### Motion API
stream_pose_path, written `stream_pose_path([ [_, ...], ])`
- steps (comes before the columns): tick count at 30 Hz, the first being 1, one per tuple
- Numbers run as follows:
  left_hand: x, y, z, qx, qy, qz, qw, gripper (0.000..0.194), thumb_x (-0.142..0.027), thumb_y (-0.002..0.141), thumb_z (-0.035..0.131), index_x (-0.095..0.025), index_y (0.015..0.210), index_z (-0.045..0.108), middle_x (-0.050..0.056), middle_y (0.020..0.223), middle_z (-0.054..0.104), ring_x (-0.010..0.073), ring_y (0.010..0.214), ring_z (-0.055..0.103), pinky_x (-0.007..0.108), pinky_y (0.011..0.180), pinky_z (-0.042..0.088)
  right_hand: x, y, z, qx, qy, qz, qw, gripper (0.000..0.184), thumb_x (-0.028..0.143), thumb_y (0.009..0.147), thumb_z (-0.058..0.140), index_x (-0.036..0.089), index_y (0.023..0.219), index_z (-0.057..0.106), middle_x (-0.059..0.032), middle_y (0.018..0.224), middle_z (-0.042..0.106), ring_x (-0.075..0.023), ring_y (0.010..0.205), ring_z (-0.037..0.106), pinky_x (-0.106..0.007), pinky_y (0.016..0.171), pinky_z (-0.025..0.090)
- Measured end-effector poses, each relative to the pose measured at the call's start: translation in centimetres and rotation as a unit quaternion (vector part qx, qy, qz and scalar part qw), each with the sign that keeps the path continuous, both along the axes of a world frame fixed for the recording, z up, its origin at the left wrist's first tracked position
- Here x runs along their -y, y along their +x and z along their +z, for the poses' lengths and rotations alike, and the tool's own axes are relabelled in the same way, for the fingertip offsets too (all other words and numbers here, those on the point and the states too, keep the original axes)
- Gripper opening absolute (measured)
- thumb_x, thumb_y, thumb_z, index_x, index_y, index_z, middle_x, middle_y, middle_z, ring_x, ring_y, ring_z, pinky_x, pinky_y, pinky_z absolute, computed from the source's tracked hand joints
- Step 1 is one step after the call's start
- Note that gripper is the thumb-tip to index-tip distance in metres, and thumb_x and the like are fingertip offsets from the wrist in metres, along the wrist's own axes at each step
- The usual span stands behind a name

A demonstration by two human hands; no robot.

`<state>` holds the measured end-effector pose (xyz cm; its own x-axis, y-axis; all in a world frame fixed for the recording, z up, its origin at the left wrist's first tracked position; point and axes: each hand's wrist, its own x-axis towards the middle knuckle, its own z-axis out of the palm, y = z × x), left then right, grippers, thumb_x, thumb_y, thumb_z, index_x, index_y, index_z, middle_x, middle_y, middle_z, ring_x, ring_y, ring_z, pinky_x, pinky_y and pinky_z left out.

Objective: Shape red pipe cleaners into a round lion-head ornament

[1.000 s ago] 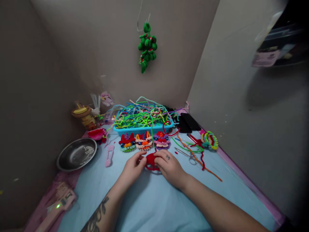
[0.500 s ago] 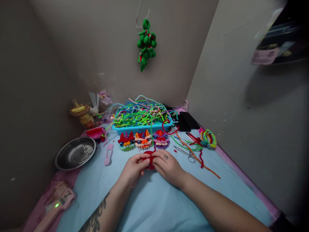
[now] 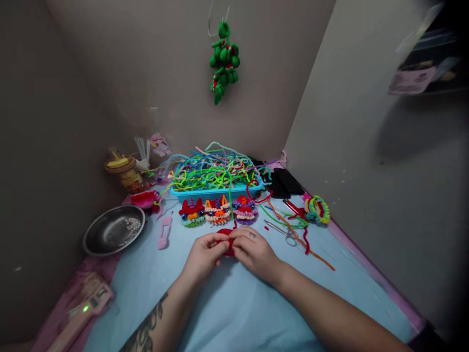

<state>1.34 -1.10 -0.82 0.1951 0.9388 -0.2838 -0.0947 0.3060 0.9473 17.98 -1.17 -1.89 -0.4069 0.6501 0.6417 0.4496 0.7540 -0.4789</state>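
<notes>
Near the front of the blue table cover, a small red yarn piece sits between our two hands. Our left hand pinches its left side between thumb and fingers, while our right hand, knuckles up, pinches it from the right. Their fingertips nearly meet, probably so that we can steady the soft edge from both sides; we cannot tell what lies beneath the fingers.

Just beyond stand three crocheted lion-like heads in a row, perhaps set facing us so their details show. A green strand hangs over the rim of the blue plastic tray and runs down towards the red piece; whether they are joined, we cannot say. The tray's walls seem to keep the heaped chenille scraps together, and the steel bowl presumably stops its white beads from rolling away. To our right lie small scissors, likely left there for easy reach, near an orange strand.

We find no readable writing: the pink label on the hanging bag at upper right is too blurred, and so are the markings beside the green light on the pink device at lower left.
</notes>
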Motion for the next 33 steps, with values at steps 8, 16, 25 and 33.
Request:
stream_pose_path([
  [8,0.3,0.3,0.8,0.018,-0.004,0.004,1.0,0.037,-0.034,0.059,0.077,-0.011,0.085,0.065,0.002,0.064,0.064,0.0068,0.047,0.048,0.016,0.039,0.032,-0.4,0.3,0.3,-0.012,-0.006,-0.023,1.0,0.007,0.014,0.081,0.053,0.02,0.08,0.058,-0.0058,0.09,0.064,-0.0179,0.089,0.057,-0.037,0.083,0.046],
  [16,-0.2,-0.3,1.4,0.001,0.041,0.094,0.995,0.041,-0.032,0.053,0.08,-0.014,0.085,0.062,0.003,0.073,0.068,0.0093,0.051,0.053,0.017,0.042,0.032,-0.4,1.1,0.5,-0.063,0.017,-0.078,0.995,0.021,0.017,0.081,0.056,0.021,0.101,0.055,-0.0081,0.097,0.059,-0.021,0.095,0.054,-0.038,0.082,0.047],
  [25,-0.4,-0.5,1.6,0.05,0.002,0.079,0.996,0.043,-0.032,0.051,0.081,-0.013,0.084,0.061,-0.001,0.064,0.064,0.0032,0.042,0.041,0.016,0.039,0.023,-0.8,1.6,0.3,-0.033,0.013,-0.114,0.993,0.017,0.011,0.083,0.051,0.02,0.093,0.061,-0.005,0.083,0.059,-0.0184,0.082,0.053,-0.034,0.074,0.046],
  [33,-0.5,-0.8,1.7,0.087,-0.034,0.052,0.994,0.042,-0.03,0.052,0.081,-0.014,0.085,0.061,-0.004,0.06,0.058,-0.0001,0.039,0.032,0.015,0.037,0.018,-1.0,1.7,0.3,0.005,0.002,-0.083,0.997,0.02,0.008,0.083,0.047,0.02,0.092,0.061,-0.0063,0.086,0.059,-0.0192,0.084,0.053,-0.034,0.074,0.048],
])
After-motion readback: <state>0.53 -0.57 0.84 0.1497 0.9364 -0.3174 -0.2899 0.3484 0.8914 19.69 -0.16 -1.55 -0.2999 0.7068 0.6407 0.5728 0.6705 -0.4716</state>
